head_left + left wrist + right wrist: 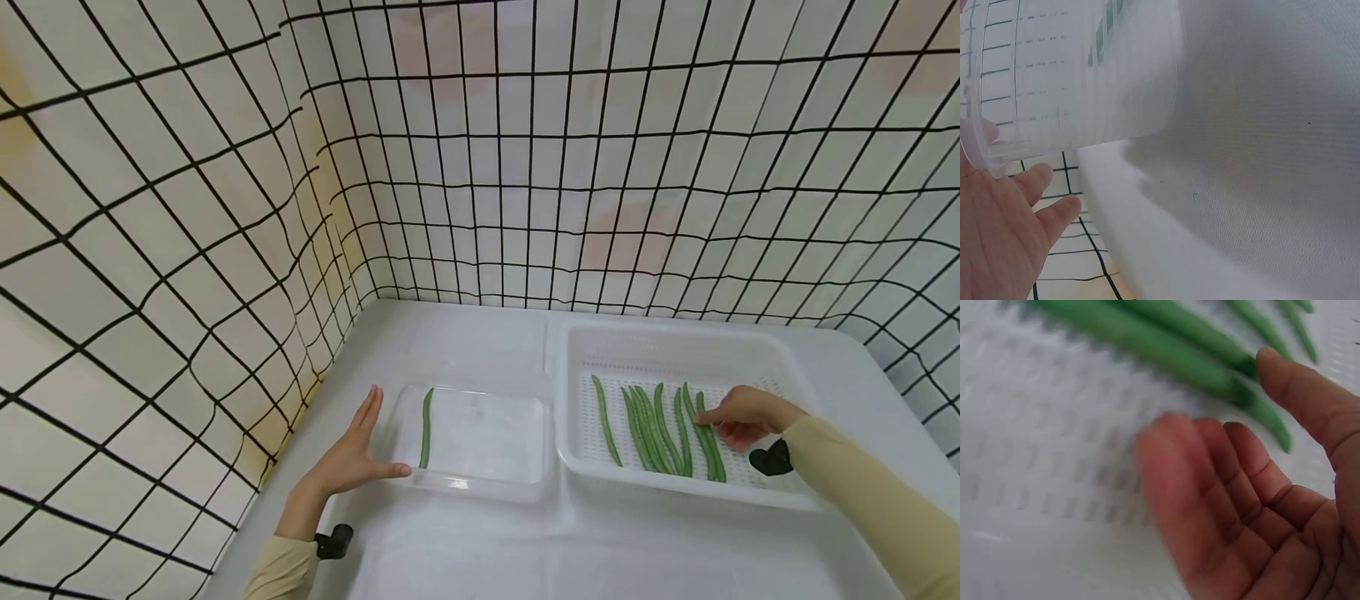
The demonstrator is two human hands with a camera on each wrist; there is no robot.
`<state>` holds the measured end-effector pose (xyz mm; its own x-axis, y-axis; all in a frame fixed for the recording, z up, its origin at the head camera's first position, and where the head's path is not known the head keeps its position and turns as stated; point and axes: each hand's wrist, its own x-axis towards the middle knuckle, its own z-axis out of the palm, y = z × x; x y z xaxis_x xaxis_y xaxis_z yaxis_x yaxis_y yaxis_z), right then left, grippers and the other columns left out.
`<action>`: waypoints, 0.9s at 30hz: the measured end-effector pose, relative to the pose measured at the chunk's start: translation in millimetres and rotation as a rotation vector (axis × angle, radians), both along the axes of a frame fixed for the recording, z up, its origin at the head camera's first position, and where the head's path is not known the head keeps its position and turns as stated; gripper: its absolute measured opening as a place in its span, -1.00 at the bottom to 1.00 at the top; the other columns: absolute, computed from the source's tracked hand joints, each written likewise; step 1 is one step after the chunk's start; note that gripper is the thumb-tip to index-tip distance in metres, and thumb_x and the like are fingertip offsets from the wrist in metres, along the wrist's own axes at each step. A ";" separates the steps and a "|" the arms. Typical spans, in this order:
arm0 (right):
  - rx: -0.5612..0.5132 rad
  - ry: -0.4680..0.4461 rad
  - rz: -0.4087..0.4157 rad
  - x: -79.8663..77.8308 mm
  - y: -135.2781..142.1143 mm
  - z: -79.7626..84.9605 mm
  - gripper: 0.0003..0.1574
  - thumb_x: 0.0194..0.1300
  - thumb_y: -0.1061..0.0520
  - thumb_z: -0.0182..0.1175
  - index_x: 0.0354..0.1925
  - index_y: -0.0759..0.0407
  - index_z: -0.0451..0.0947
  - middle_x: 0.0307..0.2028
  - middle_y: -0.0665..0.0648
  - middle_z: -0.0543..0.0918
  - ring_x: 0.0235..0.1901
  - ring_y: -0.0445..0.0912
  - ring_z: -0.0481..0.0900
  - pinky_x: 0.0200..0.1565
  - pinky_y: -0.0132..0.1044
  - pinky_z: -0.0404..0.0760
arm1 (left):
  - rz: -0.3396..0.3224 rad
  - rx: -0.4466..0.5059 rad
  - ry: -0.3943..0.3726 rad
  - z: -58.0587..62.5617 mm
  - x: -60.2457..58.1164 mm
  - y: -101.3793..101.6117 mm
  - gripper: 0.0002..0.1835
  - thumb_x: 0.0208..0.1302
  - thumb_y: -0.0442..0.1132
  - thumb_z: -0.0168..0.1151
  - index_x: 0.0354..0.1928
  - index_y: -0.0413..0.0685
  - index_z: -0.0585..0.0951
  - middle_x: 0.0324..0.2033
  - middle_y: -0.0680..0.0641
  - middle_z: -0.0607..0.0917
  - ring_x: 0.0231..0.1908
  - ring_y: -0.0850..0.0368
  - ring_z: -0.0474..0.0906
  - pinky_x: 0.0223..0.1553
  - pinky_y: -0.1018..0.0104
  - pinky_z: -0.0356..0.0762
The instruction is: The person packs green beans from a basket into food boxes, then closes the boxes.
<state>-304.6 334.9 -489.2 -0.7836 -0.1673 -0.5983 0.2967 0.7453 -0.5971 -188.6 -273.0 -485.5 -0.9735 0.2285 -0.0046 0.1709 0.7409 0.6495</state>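
My right hand [750,414] is over the right part of a white perforated basket [675,492]. In the right wrist view its thumb and curved fingers stand apart on either side of the end of a green bean [1147,347]. Several more green beans [637,425] lie side by side in the basket. My left hand [352,462], thumb and fingers spread, is at the left side of a clear plastic container [487,490]. A single green bean [426,429] lies inside that container, near its left wall. The left wrist view shows the container's rim [997,164] against the palm.
The container and basket stand side by side on a white table [480,550]. A black net [525,183] rises behind them and along the left. Small black wrist cameras [334,542] sit on both wrists.
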 end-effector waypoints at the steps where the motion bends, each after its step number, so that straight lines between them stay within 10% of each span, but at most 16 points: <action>1: 0.021 0.011 0.011 2.0 -0.9 -1.1 -0.52 0.24 -0.10 0.26 -0.65 0.15 0.46 -0.72 0.02 0.46 -0.70 -0.20 0.45 -0.52 -0.30 0.57 | 0.001 -0.001 0.001 -0.8 0.3 -0.3 0.41 -0.18 0.18 0.52 0.49 0.11 -0.33 0.47 -0.08 -0.31 0.40 -0.19 -0.20 0.20 -0.25 0.10; 8: 0.059 0.083 0.062 7.7 -13.7 -1.9 -0.48 0.20 -0.10 0.29 -0.72 0.07 0.34 -0.74 0.02 0.41 -0.69 -0.17 0.44 -0.52 -0.23 0.58 | 0.006 -0.001 0.012 -2.9 1.2 -2.7 0.40 -0.17 0.19 0.52 0.50 0.09 -0.32 0.47 -0.07 -0.31 0.40 -0.19 -0.20 0.19 -0.26 0.11; 27: -0.210 -0.160 -0.165 4.1 -2.6 -4.3 -0.68 0.26 0.06 0.28 -0.48 0.30 0.56 -0.57 0.10 0.61 -0.58 -0.20 0.61 -0.41 -0.38 0.60 | -0.003 0.021 -0.011 1.3 0.2 -0.8 0.39 -0.17 0.20 0.51 0.50 0.12 -0.31 0.47 -0.04 -0.32 0.40 -0.18 -0.19 0.20 -0.24 0.11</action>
<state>-300.5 332.3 -493.5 -0.7092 -0.1783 -0.6821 0.5062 0.5447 -0.6687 -188.5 -273.8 -484.1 -0.9728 0.2313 -0.0108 0.1654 0.7266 0.6668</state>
